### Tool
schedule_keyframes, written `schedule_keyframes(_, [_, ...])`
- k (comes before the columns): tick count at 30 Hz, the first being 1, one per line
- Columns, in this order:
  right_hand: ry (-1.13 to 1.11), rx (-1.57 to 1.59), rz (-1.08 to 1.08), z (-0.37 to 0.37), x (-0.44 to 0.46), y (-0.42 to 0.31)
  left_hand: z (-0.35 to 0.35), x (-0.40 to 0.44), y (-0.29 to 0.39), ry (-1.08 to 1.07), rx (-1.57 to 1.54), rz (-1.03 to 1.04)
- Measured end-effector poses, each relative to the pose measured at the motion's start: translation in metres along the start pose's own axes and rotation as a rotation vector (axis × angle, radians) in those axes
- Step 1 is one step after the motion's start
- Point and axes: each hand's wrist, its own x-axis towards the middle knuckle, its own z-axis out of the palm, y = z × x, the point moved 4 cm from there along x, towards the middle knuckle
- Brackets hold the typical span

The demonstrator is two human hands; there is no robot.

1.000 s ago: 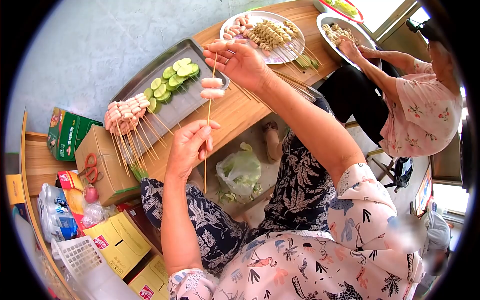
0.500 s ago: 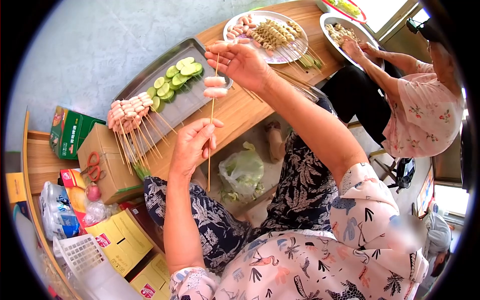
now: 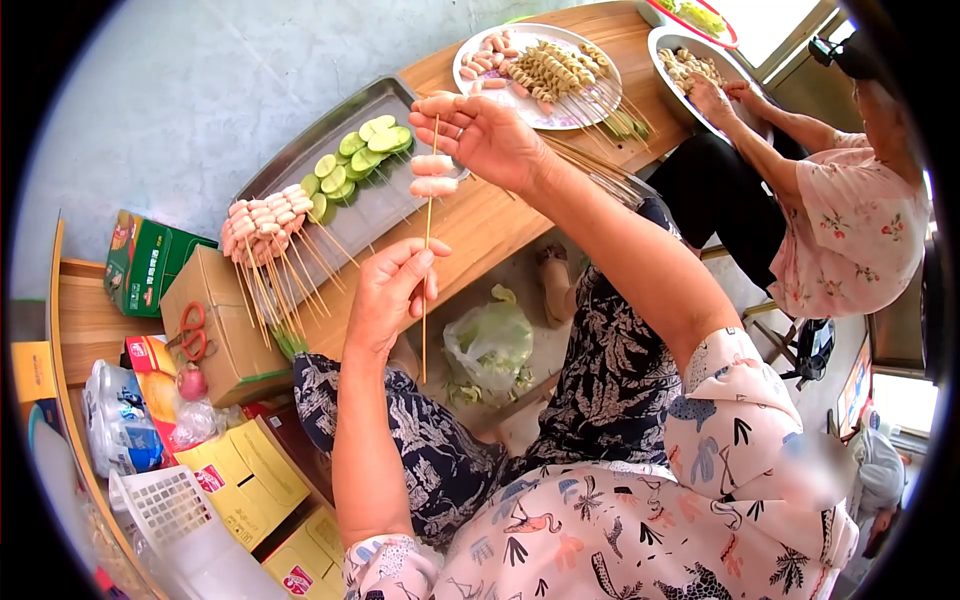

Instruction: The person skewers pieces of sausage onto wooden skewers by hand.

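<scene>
My left hand pinches the lower part of a thin wooden skewer, which stands nearly upright. Two small pink sausages are threaded on it, one above the other. At the skewer's upper tip, my right hand holds another small sausage between thumb and fingers. Behind my hands, a metal tray bears skewered sausages in a pile and green cucumber slices on skewers. A round plate farther back holds loose sausages and skewered pale-brown pieces.
At the right a person reaches into a metal bowl. Bare skewers lie on the wooden table. Red scissors rest by a cardboard box at the left. A plastic bag of greens is on the floor.
The whole view has shifted slightly, so the things appear a little farther right. My hands keep their hold, with the same two sausages on the skewer.
</scene>
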Motion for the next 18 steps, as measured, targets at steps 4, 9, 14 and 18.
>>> schedule_keyframes(4, [-0.035,0.012,0.01,0.0016,-0.0018,-0.0001,0.0,-0.0005,-0.0025,0.008,0.007,-0.005])
schedule_keyframes(9, [-0.04,0.028,0.016,0.0031,-0.0002,-0.0023,0.0011,-0.0014,0.0009,0.001,0.039,-0.044])
schedule_keyframes(14, [-0.034,0.006,0.023,-0.0006,0.0022,-0.0033,0.0007,0.0011,-0.0011,-0.021,0.046,-0.027])
schedule_keyframes(18, [-0.037,0.016,0.037,-0.0007,0.0019,-0.0015,0.0,0.0019,-0.0019,-0.03,0.028,-0.018])
